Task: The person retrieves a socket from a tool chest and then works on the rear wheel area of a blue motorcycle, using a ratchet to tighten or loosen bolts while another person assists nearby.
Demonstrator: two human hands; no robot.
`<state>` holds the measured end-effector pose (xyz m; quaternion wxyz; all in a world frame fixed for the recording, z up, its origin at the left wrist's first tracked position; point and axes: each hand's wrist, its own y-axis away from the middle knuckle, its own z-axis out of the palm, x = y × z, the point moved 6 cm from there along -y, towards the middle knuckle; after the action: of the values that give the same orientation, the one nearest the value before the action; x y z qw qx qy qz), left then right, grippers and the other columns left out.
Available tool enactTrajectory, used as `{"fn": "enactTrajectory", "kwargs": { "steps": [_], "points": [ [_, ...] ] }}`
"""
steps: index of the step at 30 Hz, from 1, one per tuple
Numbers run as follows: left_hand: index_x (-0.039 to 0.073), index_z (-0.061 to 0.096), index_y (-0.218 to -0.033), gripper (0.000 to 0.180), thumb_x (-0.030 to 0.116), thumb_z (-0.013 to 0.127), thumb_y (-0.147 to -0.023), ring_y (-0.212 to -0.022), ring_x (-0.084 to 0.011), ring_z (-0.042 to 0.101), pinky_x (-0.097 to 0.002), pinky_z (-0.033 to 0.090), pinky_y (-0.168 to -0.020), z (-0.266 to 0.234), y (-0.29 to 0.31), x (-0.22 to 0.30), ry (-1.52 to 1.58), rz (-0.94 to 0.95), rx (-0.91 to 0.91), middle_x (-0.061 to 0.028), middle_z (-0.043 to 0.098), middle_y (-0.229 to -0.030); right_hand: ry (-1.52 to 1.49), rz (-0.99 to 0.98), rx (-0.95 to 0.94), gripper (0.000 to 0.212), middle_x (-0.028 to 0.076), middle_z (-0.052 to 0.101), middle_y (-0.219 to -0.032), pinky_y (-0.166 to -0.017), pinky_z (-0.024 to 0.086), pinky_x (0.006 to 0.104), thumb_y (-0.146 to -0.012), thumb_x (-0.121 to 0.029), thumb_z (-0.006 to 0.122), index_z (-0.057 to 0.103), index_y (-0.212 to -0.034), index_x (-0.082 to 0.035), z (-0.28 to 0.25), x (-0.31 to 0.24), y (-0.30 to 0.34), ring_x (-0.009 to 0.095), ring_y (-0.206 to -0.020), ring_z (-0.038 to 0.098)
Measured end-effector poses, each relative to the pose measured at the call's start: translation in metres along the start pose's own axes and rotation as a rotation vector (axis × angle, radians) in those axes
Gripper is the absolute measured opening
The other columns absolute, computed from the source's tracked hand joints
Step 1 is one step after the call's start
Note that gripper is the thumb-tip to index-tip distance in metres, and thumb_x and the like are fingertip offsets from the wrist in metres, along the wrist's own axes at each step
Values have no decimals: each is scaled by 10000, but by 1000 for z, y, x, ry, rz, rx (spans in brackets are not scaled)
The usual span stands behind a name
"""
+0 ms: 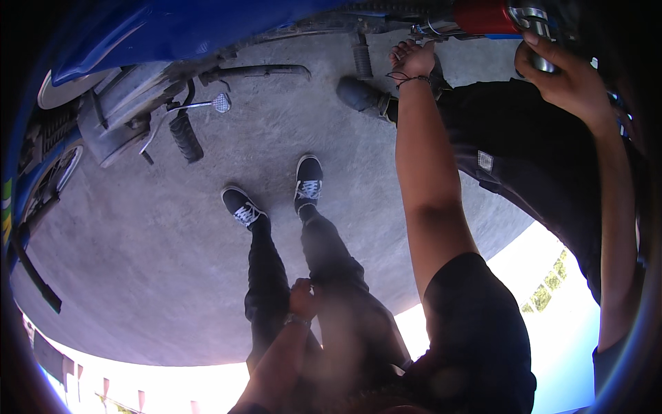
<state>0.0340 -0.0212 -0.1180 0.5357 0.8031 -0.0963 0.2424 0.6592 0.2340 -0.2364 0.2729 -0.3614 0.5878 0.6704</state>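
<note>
My right hand (414, 58) is stretched out to the underside of a blue motorcycle (200, 24), near a footpeg (362, 56). Its fingers are curled, and what they grip, if anything, cannot be made out. Dark cords circle that wrist. My left hand (303, 300) lies against my dark trousers at the thigh, fingers closed, with nothing seen in it. At the upper right another person's hand (569, 79) is wrapped around a silver round part (543, 63) beside a red cylindrical part (483, 15).
The co-worker's dark trouser leg (531, 131) and boot (358, 93) are close beside my right arm. A kickstand (265, 71), a pedal (221, 103) and a black rubber peg (186, 138) jut from the motorcycle over grey concrete (158, 255). My shoes (309, 178) stand below.
</note>
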Motion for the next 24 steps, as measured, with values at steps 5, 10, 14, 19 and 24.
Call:
{"fn": "enactTrajectory", "kwargs": {
  "steps": [5,10,14,19,24],
  "points": [
    [11,665,-909,176,186,681,-906,-829,-381,679,-492,557,-754,-4,-1,1,-40,33,47,-190,677,-919,-75,17,34,659,82,603,-824,-772,468,422,-1070,-673,359,558,-904,-67,-9,8,-4,252,-743,552],
    [10,670,-912,168,172,712,-897,-809,-373,691,-487,563,-730,0,0,-5,-12,52,60,-192,689,-912,-239,190,-378,600,51,587,-787,-736,466,420,-1083,-628,393,565,-895,-85,1,7,-32,236,-666,517],
    [7,676,-917,169,170,714,-893,-817,-379,687,-487,562,-739,-1,2,-4,-36,38,63,-194,686,-907,131,4,-43,546,12,533,-760,-625,411,385,-1091,-605,396,556,-909,-116,-19,7,-40,203,-616,467],
    [-2,655,-912,243,236,609,-933,-908,-421,663,-530,549,-831,-1,-1,2,6,-19,-21,-208,664,-973,-190,6,-91,468,-7,457,-710,-574,334,337,-1083,-551,460,514,-838,-156,-1,15,-41,160,-575,399],
    [-1,657,-919,226,218,604,-928,-914,-419,667,-527,554,-843,-2,0,1,-22,-2,-16,-203,665,-971,-268,264,-102,426,-7,359,-671,-578,294,339,-1069,-487,500,456,-789,-169,9,7,-31,155,-574,355]
  ]
}}
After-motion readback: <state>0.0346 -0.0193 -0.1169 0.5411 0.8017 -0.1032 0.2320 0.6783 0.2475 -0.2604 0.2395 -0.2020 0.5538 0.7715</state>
